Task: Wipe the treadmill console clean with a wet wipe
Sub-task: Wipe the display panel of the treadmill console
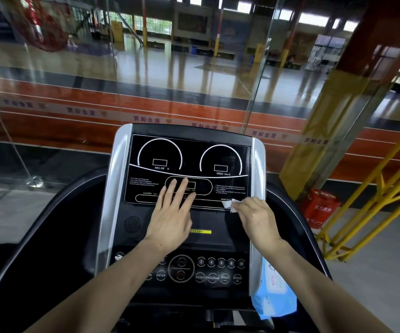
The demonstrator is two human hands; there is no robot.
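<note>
The treadmill console (pixel 189 155) fills the middle of the view: a black display panel with two dial outlines, silver side rails and a button panel (pixel 218 272) below. My left hand (pixel 173 212) lies flat on the lower middle of the display, fingers spread and empty. My right hand (pixel 254 217) is closed on a crumpled white wet wipe (pixel 230 204), which presses against the display's lower right corner beside the silver rail.
A blue pack of wet wipes (pixel 274 296) rests on the console's lower right edge, under my right forearm. A glass wall stands just beyond the console. Yellow railings (pixel 374 200) and a red box (pixel 320 207) are on the floor to the right.
</note>
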